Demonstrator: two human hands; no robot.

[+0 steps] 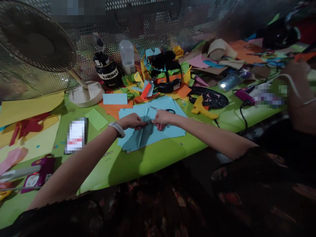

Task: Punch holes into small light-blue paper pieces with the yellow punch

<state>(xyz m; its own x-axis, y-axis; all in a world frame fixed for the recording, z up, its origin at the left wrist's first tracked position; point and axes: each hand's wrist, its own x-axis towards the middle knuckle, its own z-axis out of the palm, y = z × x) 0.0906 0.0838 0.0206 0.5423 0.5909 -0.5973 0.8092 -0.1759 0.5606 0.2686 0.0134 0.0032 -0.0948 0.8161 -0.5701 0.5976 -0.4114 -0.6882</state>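
A light blue paper sheet (144, 136) lies on a pile of similar blue sheets (172, 131), with a raised fold running up its middle. From the left, my left hand (135, 121), a pale band at its wrist, pinches the sheet near this fold. My right hand (161, 119) is closed on the same sheet just right of the fold, thumb and forefinger together. The fingertips of both hands almost meet. Scissors (171, 111) lie behind my right hand, partly hidden by it, their blade tip pointing left.
A phone (76, 135) and a fan (86, 93) stand left; a yellow glue gun (203, 108) lies right beside a black oval tray (217, 98). Coloured scraps (138, 89), a black jar (108, 74) and a clear bottle (127, 57) crowd the back. Another person's arm (300, 98) reaches in at right.
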